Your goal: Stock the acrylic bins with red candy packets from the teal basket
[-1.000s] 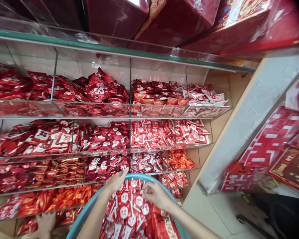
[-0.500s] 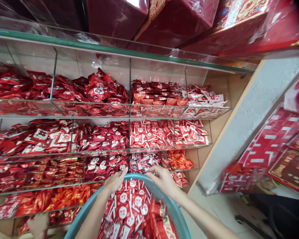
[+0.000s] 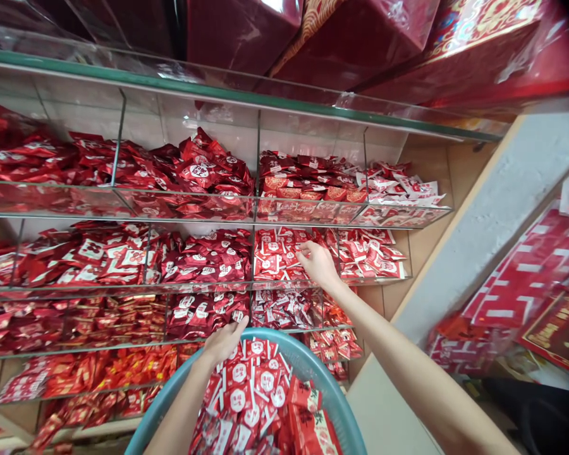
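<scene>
Apparently at the picking step: stretched out with right grip (image 3: pixel 318 264) to red-and-white printed packets (image 3: pixel 270 262) on the glass-fronted shelf (image 3: pixel 279 285), with fingers curled; impossible to tell whether pinching one. Resting on rim of teal basin (image 3: pixel 320 373) with left grip (image 3: pixel 222 344), too hidden to judge whether clasping. Likely called for next: firm pinch, lifted clear.

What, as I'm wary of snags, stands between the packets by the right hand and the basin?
A glass lip does, along the front of those packets, just below the right hand; then the basin's own rim. The left hand is at that rim, off to one side.
</scene>
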The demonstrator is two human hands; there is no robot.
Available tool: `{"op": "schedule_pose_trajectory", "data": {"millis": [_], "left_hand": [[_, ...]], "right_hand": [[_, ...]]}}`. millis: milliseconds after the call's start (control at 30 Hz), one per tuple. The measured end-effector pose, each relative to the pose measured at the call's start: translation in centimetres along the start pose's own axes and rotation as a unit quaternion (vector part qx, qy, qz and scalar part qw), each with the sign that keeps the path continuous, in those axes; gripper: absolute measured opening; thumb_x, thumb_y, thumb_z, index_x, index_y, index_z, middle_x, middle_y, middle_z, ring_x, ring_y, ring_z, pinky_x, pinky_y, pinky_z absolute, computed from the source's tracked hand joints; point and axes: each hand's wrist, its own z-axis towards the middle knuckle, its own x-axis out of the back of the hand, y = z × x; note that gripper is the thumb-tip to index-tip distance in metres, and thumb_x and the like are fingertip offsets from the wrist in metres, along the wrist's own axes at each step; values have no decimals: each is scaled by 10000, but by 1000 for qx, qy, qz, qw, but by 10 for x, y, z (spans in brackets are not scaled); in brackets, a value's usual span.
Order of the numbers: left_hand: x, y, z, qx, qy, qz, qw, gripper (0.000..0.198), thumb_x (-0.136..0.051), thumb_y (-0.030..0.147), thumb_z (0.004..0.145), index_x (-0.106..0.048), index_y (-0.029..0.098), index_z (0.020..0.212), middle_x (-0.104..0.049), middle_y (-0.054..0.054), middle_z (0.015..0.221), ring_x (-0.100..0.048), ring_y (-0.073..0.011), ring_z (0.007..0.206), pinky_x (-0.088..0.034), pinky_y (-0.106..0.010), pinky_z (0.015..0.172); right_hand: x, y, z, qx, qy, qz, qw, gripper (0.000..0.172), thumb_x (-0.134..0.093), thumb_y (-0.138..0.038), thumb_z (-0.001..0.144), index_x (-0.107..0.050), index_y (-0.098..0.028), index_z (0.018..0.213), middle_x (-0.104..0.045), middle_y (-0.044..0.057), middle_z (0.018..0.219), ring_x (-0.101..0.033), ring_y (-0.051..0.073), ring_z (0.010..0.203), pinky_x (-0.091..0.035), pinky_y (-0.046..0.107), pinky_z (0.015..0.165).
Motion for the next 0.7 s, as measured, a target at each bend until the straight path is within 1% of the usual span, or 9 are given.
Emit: {"op": "schedule_pose_trajectory", "data": {"millis": [167, 367, 467, 600, 700], "left_hand": [[0, 0, -1, 6, -2, -2, 1000, 671, -125, 628, 773, -568, 261, 1119, -551, -62, 1219, -495, -298, 1109, -385, -399, 873], [-2, -3, 2, 0, 4, -3, 1000, 652, -139, 626, 775, -577, 269, 1100, -592, -54, 1165, -531, -288, 1065, -398, -390, 852], [-3, -5, 4, -3, 4, -1, 1000, 646, -149, 630, 773, -589, 270, 1080, -606, -50, 1145, -534, -285, 1063, -402, -379, 845], [-3, -5, 4, -6, -2, -6, 1000, 649, -145, 627, 774, -586, 265, 1084, -596, -58, 1160, -518, -291, 1082, -391, -392, 858], [-3, -5, 4, -5, -3, -9, 1000, 648, -140, 625, 777, -571, 273, 1109, -575, -55, 1189, -506, -294, 1096, -388, -400, 865]], "right_hand": [[-8, 7, 2, -6, -14, -30, 999, 204, -476, -264, 786, -582, -170, 932, -645, 53, 862, -578, 166, 812, -390, 255, 701], [-11, 10, 5, -7, -34, -46, 998, 191, -471, -262, 796, -572, -179, 935, -636, 47, 862, -571, 156, 802, -382, 246, 681], [-14, 2, 6, 6, -42, -90, 995, 193, -491, -288, 792, -573, -177, 926, -624, 68, 888, -548, 175, 856, -378, 265, 712], [-24, -13, 5, 8, -27, -187, 982, 323, -534, -402, 761, -559, -149, 959, -591, 134, 985, -485, 250, 967, -367, 341, 771], [-34, -21, 7, 0, -29, -223, 974, 374, -573, -391, 731, -541, -129, 997, -579, 160, 1007, -468, 276, 976, -350, 382, 794]]}}
